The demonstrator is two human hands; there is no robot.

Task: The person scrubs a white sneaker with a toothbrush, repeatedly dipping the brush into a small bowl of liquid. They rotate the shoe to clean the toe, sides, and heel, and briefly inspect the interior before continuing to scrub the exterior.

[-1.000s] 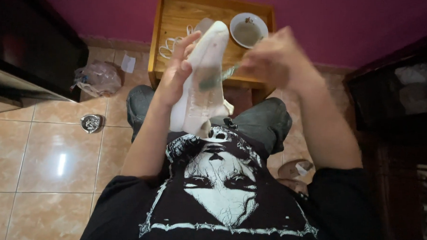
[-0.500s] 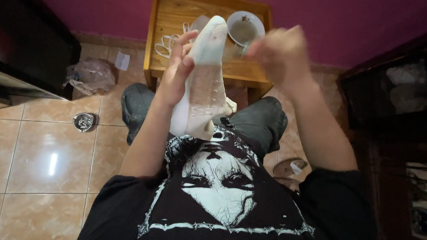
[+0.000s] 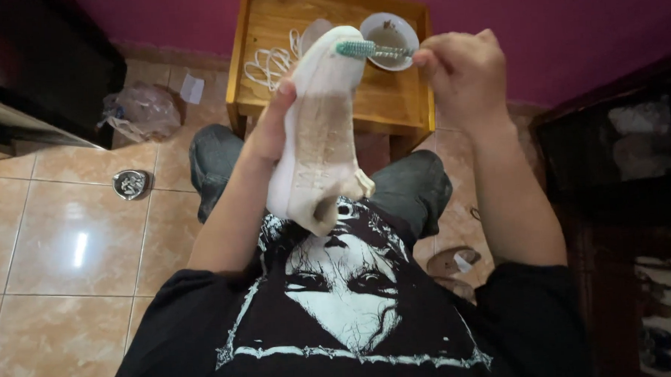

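My left hand (image 3: 274,127) grips a white sneaker (image 3: 318,129) by its side, sole up and toe pointing away, above my lap. Its sole is dirty in the middle. My right hand (image 3: 461,69) holds a toothbrush (image 3: 368,50) by the handle. The green bristle head rests on the toe end of the sole. Both arms reach out over my black printed shirt and grey trousers.
A small wooden table (image 3: 392,105) stands in front of my knees, with white laces (image 3: 272,64) and a bowl (image 3: 390,39) of brownish water on it. A crumpled plastic bag (image 3: 136,114) and a floor drain (image 3: 131,183) lie on the tiles at left. Dark furniture stands on both sides.
My right hand has pulled back to the right from the sneaker, so the toothbrush now shows, with its head at the toe end of the sole. The sneaker stays in my left hand.
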